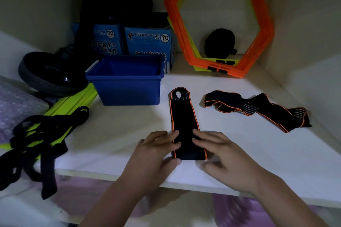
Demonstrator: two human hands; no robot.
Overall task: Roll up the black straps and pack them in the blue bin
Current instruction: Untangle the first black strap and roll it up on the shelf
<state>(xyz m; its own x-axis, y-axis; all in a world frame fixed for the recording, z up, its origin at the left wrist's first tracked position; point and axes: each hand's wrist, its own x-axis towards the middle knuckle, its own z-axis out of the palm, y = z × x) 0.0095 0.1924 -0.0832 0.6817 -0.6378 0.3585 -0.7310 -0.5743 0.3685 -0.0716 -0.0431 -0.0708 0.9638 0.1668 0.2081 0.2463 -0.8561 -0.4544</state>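
A black strap with orange edging [182,116] lies flat on the white shelf [258,153], its looped end pointing away from me. My left hand [156,151] and my right hand [217,151] rest on its near end, fingers pressing on the fabric and thumbs at the near edge. A second black and orange strap [258,108] lies crumpled to the right, untouched. The blue bin [127,81] stands behind and to the left of the flat strap; nothing shows inside it from this angle.
Orange and yellow hexagon rings [221,24] lean on the back wall around a black pouch [219,44]. Blue paper packs [145,42] stand behind the bin. At the left lie a dark disc [49,73], yellow-green slats [73,97] and tangled black webbing [36,143].
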